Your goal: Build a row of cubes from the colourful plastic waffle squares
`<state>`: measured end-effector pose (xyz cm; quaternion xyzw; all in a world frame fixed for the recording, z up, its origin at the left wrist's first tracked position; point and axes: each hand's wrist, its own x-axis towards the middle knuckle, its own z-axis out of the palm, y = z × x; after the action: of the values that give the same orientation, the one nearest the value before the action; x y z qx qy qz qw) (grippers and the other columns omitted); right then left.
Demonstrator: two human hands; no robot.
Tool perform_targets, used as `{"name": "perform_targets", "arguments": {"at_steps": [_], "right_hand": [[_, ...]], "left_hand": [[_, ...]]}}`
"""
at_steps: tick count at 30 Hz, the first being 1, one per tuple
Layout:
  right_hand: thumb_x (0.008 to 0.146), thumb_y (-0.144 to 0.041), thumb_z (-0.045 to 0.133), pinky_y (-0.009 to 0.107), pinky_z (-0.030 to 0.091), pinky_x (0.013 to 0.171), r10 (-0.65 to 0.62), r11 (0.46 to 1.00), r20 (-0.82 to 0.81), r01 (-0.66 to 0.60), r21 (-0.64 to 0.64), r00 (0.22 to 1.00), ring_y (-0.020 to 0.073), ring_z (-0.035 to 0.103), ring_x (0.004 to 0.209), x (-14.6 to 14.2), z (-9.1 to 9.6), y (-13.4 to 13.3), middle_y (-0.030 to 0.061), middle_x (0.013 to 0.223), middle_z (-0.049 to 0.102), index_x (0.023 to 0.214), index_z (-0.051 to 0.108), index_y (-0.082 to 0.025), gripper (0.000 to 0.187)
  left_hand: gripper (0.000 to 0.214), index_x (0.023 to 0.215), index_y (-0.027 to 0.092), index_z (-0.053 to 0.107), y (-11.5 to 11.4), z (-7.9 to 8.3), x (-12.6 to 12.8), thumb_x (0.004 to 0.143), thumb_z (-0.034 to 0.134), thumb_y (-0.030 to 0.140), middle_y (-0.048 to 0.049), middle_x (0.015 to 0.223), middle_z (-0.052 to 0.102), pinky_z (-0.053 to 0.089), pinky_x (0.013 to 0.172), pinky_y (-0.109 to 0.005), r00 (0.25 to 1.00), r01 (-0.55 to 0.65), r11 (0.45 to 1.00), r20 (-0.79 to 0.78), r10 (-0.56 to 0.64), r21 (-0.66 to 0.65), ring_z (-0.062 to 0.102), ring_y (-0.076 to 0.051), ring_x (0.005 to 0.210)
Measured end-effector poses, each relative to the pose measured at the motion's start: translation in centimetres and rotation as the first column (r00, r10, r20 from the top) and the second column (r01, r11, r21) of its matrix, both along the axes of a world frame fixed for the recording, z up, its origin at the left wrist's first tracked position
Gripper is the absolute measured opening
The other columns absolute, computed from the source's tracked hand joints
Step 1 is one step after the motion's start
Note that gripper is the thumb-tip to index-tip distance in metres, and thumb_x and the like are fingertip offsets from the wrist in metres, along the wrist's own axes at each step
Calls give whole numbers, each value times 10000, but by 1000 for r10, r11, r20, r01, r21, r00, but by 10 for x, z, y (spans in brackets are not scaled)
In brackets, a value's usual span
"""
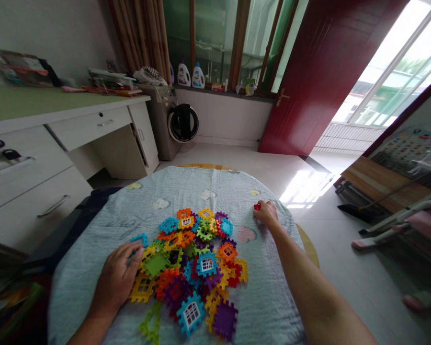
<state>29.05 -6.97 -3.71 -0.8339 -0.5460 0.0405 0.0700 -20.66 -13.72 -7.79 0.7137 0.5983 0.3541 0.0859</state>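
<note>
While the left hand (pixel 117 278) lies open and flat at the near-left edge of the heap of coloured plastic tiles (pixel 197 258), fingertips touching a yellow tile and a green one, the right hand (pixel 267 214) is stretched out to the far right of the pale blue tablecloth (pixel 187 191), fingers curled on a small red piece (pixel 257 206). That piece sits apart from the heap, off its far right side, well away from the left hand.

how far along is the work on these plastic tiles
Nothing looks built: the colourful plastic interlocking tiles lie in a loose heap. In hand: the right hand touches a small red piece set apart; the left hand rests on the heap's edge. Left: nearly the whole heap.
</note>
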Motion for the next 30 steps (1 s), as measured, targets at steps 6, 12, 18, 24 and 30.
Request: {"name": "perform_targets", "arguments": {"at_steps": [6, 12, 18, 24, 30], "right_hand": [[774, -315, 593, 323, 383, 867, -12, 1000, -9, 12, 3, 1000, 252, 562, 999, -3, 3, 1, 123, 1026, 643, 1179, 668, -189, 431], [756, -349, 621, 405, 410, 867, -77, 996, -31, 78, 40, 997, 315, 546, 1075, -15, 14, -4, 168, 1213, 584, 1296, 602, -204, 560], [759, -281, 656, 386, 389, 1018, 477, 873, -258, -419, 251, 840, 247, 546, 1145, -84, 12, -33, 116, 1243, 606, 1242, 630, -198, 491], [755, -246, 652, 337, 469, 894, 485, 872, -428, -382, 307, 762, 203, 628, 972, -118, 1, -71, 54, 1050, 691, 1113, 686, -232, 360], [793, -328, 579, 344, 501, 831, 366, 901, -546, -141, 410, 754, 195, 639, 854, -98, -18, -77, 36, 957, 707, 1088, 681, -221, 329]], "left_hand": [[485, 978, 200, 667, 0, 1, 0, 896, 401, 597, -105, 1068, 699, 443, 1038, -477, 1000, 1, 1000, 0, -1, 8, 619, -293, 1088], [481, 952, 197, 667, -1, 2, 2, 895, 404, 595, -110, 1056, 699, 444, 1034, -481, 1000, -8, 1000, 13, 8, 6, 619, -297, 1078], [465, 955, 195, 665, -1, 4, 5, 901, 406, 577, -109, 1055, 699, 438, 1043, -472, 1000, -13, 1000, 24, 13, 8, 619, -291, 1077], [467, 945, 188, 665, -2, 6, 6, 899, 404, 572, -117, 1049, 699, 446, 1025, -472, 1000, -19, 1000, 23, 19, 6, 618, -294, 1070], [462, 953, 187, 663, -1, 6, 7, 899, 402, 564, -118, 1052, 701, 442, 1025, -475, 1000, -17, 1000, 17, 17, 1, 616, -293, 1071]]}}
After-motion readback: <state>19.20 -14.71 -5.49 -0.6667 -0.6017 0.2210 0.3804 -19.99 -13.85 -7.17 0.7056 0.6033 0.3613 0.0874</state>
